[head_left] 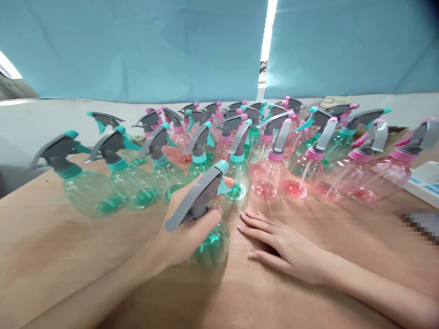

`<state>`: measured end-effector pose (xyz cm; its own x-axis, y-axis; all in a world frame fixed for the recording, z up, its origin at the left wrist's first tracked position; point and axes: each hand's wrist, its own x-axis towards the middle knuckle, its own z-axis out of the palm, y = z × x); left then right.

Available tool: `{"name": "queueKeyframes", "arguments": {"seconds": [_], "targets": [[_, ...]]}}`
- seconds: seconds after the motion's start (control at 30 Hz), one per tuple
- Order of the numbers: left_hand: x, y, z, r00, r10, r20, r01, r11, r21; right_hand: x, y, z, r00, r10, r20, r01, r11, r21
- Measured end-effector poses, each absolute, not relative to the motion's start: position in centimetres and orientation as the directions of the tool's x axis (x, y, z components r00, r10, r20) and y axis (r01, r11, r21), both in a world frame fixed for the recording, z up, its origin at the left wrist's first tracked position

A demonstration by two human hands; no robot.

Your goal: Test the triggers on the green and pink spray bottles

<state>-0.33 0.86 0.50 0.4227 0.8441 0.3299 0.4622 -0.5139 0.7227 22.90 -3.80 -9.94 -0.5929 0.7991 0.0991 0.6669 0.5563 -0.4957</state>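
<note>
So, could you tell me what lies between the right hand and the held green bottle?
Head view: only a narrow strip of bare table separates right hand and green bottle, gripped by left hand.

Two blue-green curtains hang across the whole back of the scene, the left curtain (137, 45) and the right curtain (343, 45) almost meeting. Between them runs a narrow upright gap (268, 36), glaring white with daylight. At the far left edge a sliver of bright window (7, 66) shows beside a grey frame. Below the curtains a pale, whitish ledge or low wall (30, 119) stretches from side to side. The tabletop (51, 246) is a matt light brown, with faint stains and a few dark specks. Beyond its left corner lies a dim grey area (10, 178), too blurred to identify. Light is soft and even.
</note>
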Motion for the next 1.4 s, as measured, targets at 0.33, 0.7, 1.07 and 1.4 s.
{"name": "queueKeyframes", "arguments": {"seconds": [0.33, 0.7, 1.07, 1.4], "targets": [[0.05, 0.63, -0.03, 0.348, 0.862, 0.368, 0.406, -0.493, 0.77, 22.88, -3.82, -9.91, -0.584, 0.809, 0.075, 0.689, 0.542, -0.481], [0.19, 0.77, -0.22, 0.395, 0.87, 0.295, 0.3, -0.426, 0.854, 22.87, -3.81, -9.96, -0.584, 0.808, 0.071, 0.692, 0.542, -0.476], [0.2, 0.72, 0.19, 0.381, 0.872, 0.307, 0.351, -0.444, 0.824, 23.06, -3.76, -10.2, -0.581, 0.804, 0.123, 0.649, 0.55, -0.526], [0.21, 0.85, 0.01, 0.401, 0.861, 0.314, 0.358, -0.462, 0.811, 22.99, -3.76, -10.11, -0.584, 0.807, 0.095, 0.671, 0.544, -0.503]]}}
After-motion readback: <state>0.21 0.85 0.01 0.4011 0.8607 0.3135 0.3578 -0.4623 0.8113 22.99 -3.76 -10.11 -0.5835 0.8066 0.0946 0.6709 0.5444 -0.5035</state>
